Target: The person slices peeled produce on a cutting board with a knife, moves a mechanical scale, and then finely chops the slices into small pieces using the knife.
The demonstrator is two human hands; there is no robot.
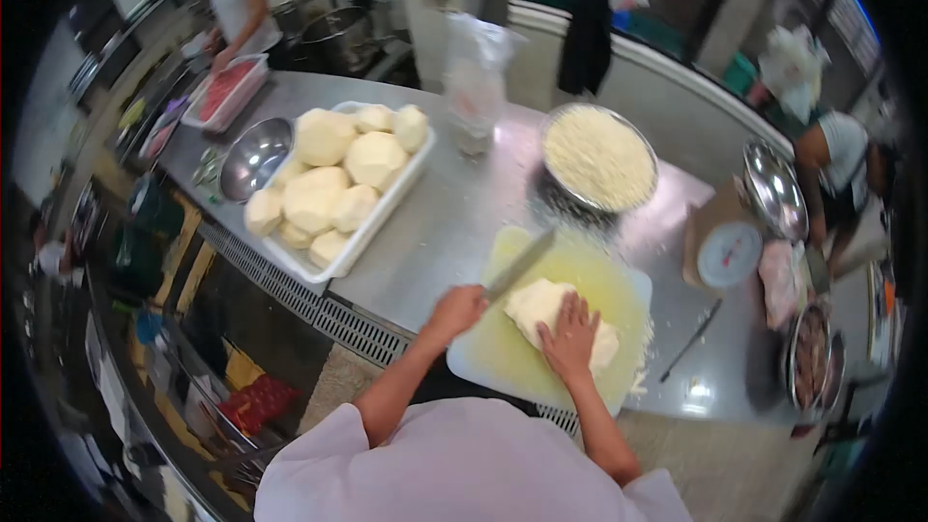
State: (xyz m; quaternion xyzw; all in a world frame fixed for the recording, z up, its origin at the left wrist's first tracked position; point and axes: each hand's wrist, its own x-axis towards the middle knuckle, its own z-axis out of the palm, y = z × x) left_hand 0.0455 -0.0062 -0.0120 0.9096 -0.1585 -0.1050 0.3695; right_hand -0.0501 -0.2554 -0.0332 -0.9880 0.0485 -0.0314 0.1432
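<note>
In my left hand (pixel 457 314) is the handle of a knife (pixel 522 265), its broad blade slanting up and away over the yellow-green cutting board (pixel 474 353). My right hand (pixel 572 336) lies flat, fingers spread, on top of a pale, peeled root vegetable (pixel 530 309), which looks cut and rests on the board. Part of the vegetable is hidden under that hand. Beyond the board stands a metal bowl (pixel 650 195) heaped with finely cut pale shreds (pixel 597 155). Scraps of the same colour lie around the board's edge.
A white tray (pixel 385 223) of peeled roots and a metal bowl (pixel 256 159) stand to the left. At the back is a plastic bag (pixel 476 77). To the right lie a thin dark tool (pixel 690 340) and a lidded tub (pixel 729 253). Two people (pixel 240 5) (pixel 839 159) work nearby.
</note>
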